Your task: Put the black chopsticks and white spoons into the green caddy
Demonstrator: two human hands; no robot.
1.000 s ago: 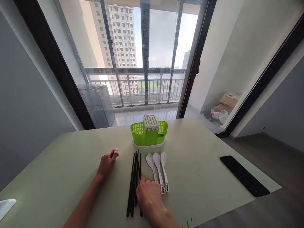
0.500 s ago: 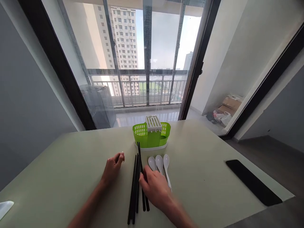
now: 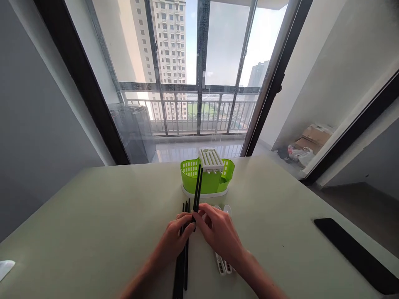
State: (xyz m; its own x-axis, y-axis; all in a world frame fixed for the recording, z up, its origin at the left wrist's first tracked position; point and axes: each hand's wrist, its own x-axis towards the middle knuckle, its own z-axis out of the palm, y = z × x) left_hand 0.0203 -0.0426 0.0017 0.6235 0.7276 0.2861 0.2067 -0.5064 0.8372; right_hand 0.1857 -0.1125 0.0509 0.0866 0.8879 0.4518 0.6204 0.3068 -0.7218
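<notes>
Two black chopsticks [image 3: 197, 191] stand nearly upright, raised off the table and pinched in my right hand [image 3: 220, 230]. At their lower end, the thumb and fingers of my left hand [image 3: 174, 236] close on the same pair. More black chopsticks [image 3: 186, 270] lie on the table under and beside my left hand. White spoons [image 3: 220, 265] lie beneath my right hand, which covers their middles; their patterned handle ends and parts of the bowls show. Beyond the hands sits a green cutlery basket [image 3: 205, 185] with a white slotted top [image 3: 211, 160], partly behind the raised chopsticks.
A long black strip-shaped object [image 3: 355, 253] lies at the table's right edge. Part of a white object [image 3: 5, 268] shows at the far left. The pale table [image 3: 102, 216] ends before a large glass door; boxes and bags [image 3: 310, 145] lie beyond it.
My right hand has lifted two chopsticks from the table and tilted them upright. My left hand has moved right and closed on their lower end. The view has shifted slightly.
</notes>
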